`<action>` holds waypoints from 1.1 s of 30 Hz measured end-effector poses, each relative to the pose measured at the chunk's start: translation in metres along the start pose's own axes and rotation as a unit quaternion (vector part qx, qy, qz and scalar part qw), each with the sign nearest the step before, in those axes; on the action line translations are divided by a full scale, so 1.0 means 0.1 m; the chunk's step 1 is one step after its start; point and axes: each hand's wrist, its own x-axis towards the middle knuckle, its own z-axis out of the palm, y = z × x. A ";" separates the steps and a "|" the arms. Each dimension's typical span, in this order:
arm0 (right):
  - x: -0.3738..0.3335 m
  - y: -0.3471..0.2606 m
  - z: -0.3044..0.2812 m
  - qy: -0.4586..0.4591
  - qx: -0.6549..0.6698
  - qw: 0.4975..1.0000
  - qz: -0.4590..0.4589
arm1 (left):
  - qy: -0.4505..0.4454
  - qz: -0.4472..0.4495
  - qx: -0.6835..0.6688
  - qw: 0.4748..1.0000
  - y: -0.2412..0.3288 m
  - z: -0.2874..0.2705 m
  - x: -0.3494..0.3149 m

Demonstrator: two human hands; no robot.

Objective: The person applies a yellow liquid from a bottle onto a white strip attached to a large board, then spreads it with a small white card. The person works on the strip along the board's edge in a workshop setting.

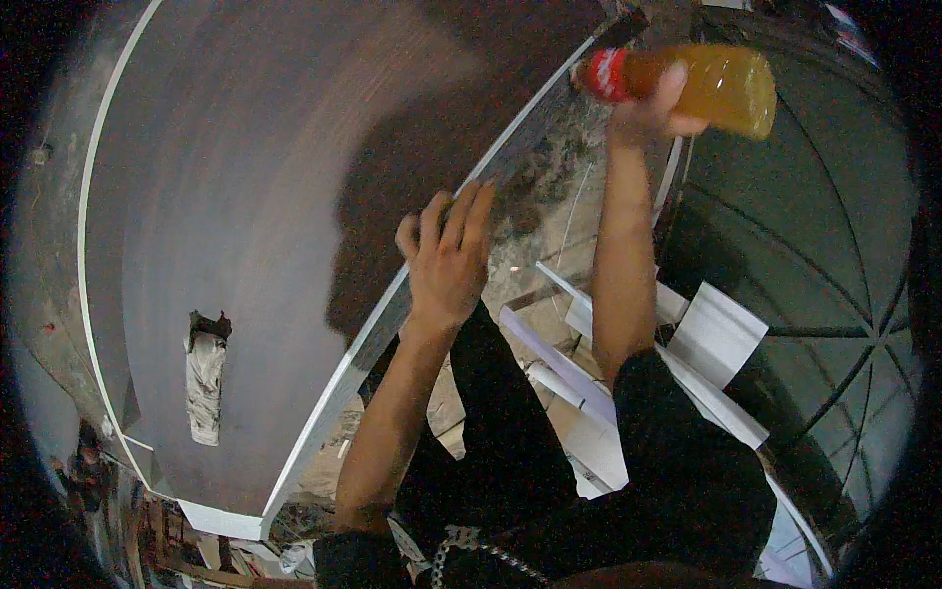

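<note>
- At the far left, assorted clutter (88, 471) lies beyond the worktop, dim and hard to make out.
- On the left part of the worktop (275, 216) lies a pale, wrinkled bundle (205, 388), its dark, ragged end toward the top of the view and its long axis running nearly up and down.
- The worktop is large and dark brown-grey with white edging; a broad shadow (392, 196) falls over its right half.
- At the worktop's right edge, the person's left grip (449, 245) is palm down with the fingers loosely bent and a little apart, lying over the white edging; it has hold of nothing that shows.
- Right of that edge, below the person's raised right forearm, white strips (564, 363) and a white board (714, 336) lie at odd angles, crowding the space beside the dark-clad legs (510, 393).
- In the upper right, the bottle (731, 93) of amber liquid is held in the air, lying almost level across the view: its narrow end, with a red band (606, 75), points left toward the worktop's upper edge, and its broad base points right, slightly lower.
- The right grip (655, 110) is closed around the bottle's middle from below, between red band and base; motion blurs it, and some fingers are hidden.
- At the far right spreads a dark grey surface (814, 265) crossed by dark lines that meet at one point.
</note>
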 end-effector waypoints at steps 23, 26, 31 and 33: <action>0.17 -0.03 0.19 0.034 -0.082 0.988 -0.126 | -0.013 0.032 -0.061 0.998 -0.41 -0.11 -0.54; -0.57 -0.11 -0.29 -0.048 0.054 0.995 0.072 | -0.009 0.022 -0.044 0.999 -0.44 -0.07 -0.58; -0.49 -0.20 -0.06 -0.084 -0.004 0.996 -0.019 | -0.006 0.012 -0.055 0.998 -0.44 -0.06 -0.60; -0.02 -0.14 0.22 0.013 -0.090 0.990 -0.104 | 0.004 0.029 -0.064 0.998 -0.41 -0.09 -0.55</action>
